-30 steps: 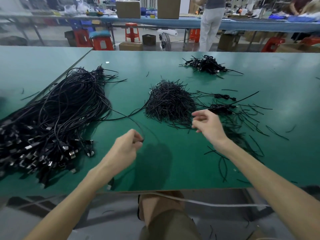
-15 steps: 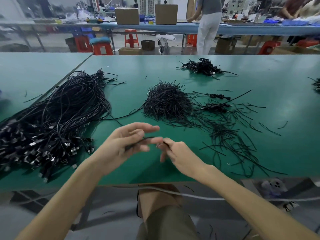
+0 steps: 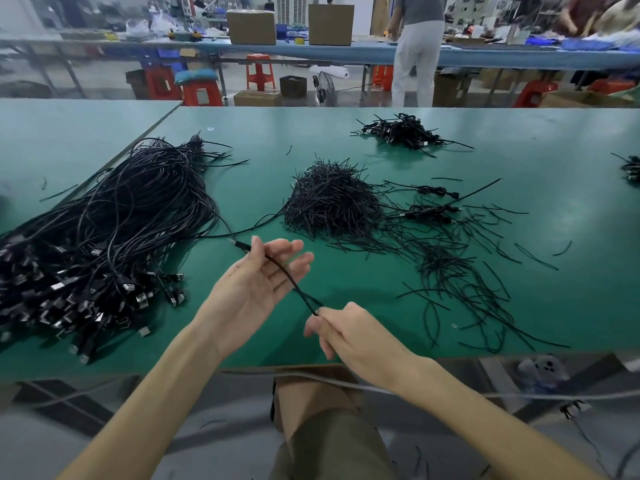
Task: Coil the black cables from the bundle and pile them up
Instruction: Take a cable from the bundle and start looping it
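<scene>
A large bundle of long black cables (image 3: 114,230) with metal plugs lies on the left of the green table (image 3: 346,327). One black cable (image 3: 287,275) from it runs across the upturned palm of my left hand (image 3: 256,282). The thumb holds its plug end against the hand while the fingers stay straight. My right hand (image 3: 349,336), nearer the front edge, pinches a fold of the same cable. A pile of coiled cables (image 3: 401,133) lies far back. Two more coiled cables (image 3: 433,202) lie at centre right.
A heap of short black ties (image 3: 332,202) sits at the table's centre, with loose ties (image 3: 460,271) scattered to its right. Another small dark pile (image 3: 632,169) shows at the right edge. Beyond the table stand stools, boxes and a standing person (image 3: 417,50).
My right hand left the ties and came to my left hand. The left hand has now turned palm up with fingers spread, and the right hand draws the cable toward the front edge.
</scene>
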